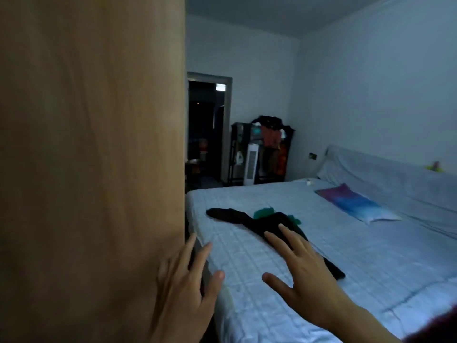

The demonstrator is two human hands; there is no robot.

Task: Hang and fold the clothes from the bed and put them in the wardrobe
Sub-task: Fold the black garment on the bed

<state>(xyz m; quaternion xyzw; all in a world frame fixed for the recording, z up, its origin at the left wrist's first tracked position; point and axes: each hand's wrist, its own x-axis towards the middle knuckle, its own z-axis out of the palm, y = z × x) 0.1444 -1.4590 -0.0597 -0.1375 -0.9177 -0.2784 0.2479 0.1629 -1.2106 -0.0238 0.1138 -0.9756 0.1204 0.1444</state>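
Dim, bluish light fills the room. Pale plain walls (371,82) meet a grey ceiling (272,13). A dark open doorway (206,129) stands in the far wall. Right of it is a dark rack (288,167) crowded with reddish items (270,137), with a white tower fan (250,167) just before it. A cloth-draped headboard (395,174) lines the right wall.

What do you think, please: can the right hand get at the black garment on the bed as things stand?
Probably yes: the right hand is open, its fingertips over the black garment, and nothing on the bed lies between them.
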